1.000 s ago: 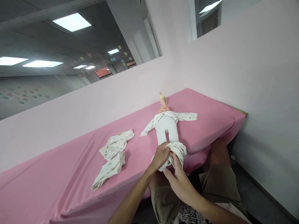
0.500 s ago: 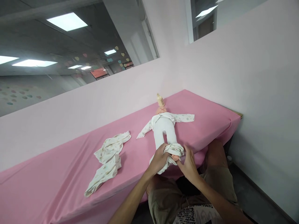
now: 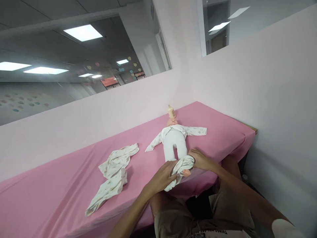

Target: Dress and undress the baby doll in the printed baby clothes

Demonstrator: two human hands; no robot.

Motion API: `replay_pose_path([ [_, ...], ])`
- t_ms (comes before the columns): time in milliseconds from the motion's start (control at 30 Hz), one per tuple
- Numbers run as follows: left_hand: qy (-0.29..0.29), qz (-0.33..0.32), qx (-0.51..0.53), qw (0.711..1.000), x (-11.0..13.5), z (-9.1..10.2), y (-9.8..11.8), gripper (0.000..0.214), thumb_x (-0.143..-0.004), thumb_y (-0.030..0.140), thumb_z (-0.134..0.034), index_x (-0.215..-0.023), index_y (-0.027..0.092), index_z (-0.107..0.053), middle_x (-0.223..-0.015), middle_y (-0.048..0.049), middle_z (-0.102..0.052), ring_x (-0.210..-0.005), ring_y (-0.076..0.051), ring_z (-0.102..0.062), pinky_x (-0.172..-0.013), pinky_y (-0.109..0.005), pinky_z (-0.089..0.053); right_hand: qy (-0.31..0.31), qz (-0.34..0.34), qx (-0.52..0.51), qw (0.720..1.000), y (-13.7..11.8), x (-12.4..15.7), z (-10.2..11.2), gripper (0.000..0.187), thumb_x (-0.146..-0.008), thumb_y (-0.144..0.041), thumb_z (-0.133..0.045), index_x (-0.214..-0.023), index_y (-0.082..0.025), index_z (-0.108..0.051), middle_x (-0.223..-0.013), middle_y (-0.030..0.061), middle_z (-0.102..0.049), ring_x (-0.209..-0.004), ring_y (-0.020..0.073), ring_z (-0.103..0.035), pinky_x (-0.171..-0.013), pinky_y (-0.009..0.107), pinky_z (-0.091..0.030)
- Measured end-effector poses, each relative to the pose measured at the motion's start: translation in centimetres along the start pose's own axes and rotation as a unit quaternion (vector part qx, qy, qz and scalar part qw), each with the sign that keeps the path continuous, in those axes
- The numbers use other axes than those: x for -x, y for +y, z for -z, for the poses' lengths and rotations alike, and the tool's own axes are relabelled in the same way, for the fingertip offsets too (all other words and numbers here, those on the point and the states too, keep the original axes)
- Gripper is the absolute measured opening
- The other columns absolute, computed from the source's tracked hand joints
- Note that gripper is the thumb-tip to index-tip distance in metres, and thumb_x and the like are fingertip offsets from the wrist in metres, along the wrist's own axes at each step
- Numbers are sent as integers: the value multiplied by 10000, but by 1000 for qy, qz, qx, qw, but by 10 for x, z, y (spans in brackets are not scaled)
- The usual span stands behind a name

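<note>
A baby doll (image 3: 175, 142) lies on its back on the pink table (image 3: 61, 195), head toward the wall, with white legs and a patterned top with its sleeves spread. Bunched patterned trousers (image 3: 181, 166) sit around the doll's feet at the table's front edge. My left hand (image 3: 163, 174) is closed on the left side of the bunched trousers. My right hand (image 3: 201, 159) is closed on their right side, by the doll's foot. A small baby bottle (image 3: 171, 111) stands just behind the doll's head.
A second patterned baby garment (image 3: 112, 173) lies crumpled on the table to the left of the doll. Pink partition walls (image 3: 247, 82) close the table at the back and right. My knees in khaki shorts (image 3: 173, 218) are under the front edge.
My right hand has moved from below the doll's feet up to the right side of the bunched trousers and closed on them. The left hand keeps its grip.
</note>
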State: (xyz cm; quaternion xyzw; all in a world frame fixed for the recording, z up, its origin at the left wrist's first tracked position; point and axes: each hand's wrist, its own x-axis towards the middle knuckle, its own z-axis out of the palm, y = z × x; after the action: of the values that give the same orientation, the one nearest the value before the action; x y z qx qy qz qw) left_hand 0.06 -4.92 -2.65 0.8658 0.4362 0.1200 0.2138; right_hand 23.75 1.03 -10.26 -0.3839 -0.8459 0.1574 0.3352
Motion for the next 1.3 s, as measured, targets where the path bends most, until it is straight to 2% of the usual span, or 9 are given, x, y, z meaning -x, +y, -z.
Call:
replay_pose_path([
  [233,40,27,-114,992,14,15,-20,288,-915,324,-433,-1102,204,-615,-1008,-63,-654,-988,-236,-566,-942,-399,-421,-60,-17,-42,997,12,-16,12,138,-770,-310,-640,-806,-192,-577,-868,35,-633,-847,181,-536,-783,282,-386],
  [333,68,68,-39,995,14,19,-25,264,-919,356,-430,-1035,202,-610,-1041,-63,-636,-1024,-224,-564,-956,-388,-432,-81,-47,-33,995,12,-14,10,165,-770,-324,-643,-867,-197,-600,-900,43,-642,-879,191,-544,-804,287,-399],
  [433,43,115,89,988,18,19,-31,344,-906,457,-477,-1130,216,-576,-1178,-71,-600,-1081,-210,-561,-970,-362,-452,-91,-66,-47,993,13,-5,12,290,-732,-359,-694,-957,-194,-618,-985,61,-643,-988,219,-546,-885,316,-407],
  [567,13,135,236,962,28,16,-44,448,-922,516,-441,-1263,237,-522,-1314,-77,-547,-1197,-207,-520,-1022,-353,-426,-136,-105,-179,969,19,4,28,537,-694,-407,-735,-1186,-242,-595,-1213,63,-610,-1137,246,-540,-948,352,-429],
  [733,-13,127,269,955,29,18,-51,416,-882,493,-517,-1182,212,-578,-1226,-79,-602,-1157,-215,-531,-991,-342,-427,-141,-115,-334,925,25,-7,42,383,-861,-437,-548,-1150,-207,-652,-1206,65,-650,-1138,225,-579,-1001,373,-421],
  [900,20,132,108,985,13,28,-47,267,-820,448,-550,-794,191,-613,-858,-34,-599,-869,-201,-533,-781,-312,-456,-107,-122,-262,951,6,-37,37,296,-873,-369,-517,-1000,-162,-686,-1038,73,-698,-933,199,-629,-824,320,-477],
  [967,58,129,78,987,6,35,-47,278,-837,444,-507,-759,193,-598,-802,-28,-574,-832,-198,-521,-736,-303,-445,-107,-112,-216,964,-9,-53,36,249,-860,-330,-521,-959,-172,-687,-982,59,-703,-859,182,-628,-742,292,-471],
  [1133,125,147,167,967,-9,38,-56,227,-836,394,-477,-869,189,-569,-884,-28,-595,-791,-172,-553,-666,-271,-441,-199,-77,-73,974,-35,-84,34,148,-750,-305,-646,-800,-180,-708,-897,44,-717,-790,176,-619,-643,256,-422],
  [1300,128,180,271,937,-18,15,-72,259,-855,410,-452,-950,180,-522,-800,5,-583,-679,-133,-538,-603,-238,-419,-311,-3,-135,941,-37,-79,30,186,-762,-329,-643,-829,-179,-729,-906,29,-724,-809,161,-632,-669,235,-435],
])
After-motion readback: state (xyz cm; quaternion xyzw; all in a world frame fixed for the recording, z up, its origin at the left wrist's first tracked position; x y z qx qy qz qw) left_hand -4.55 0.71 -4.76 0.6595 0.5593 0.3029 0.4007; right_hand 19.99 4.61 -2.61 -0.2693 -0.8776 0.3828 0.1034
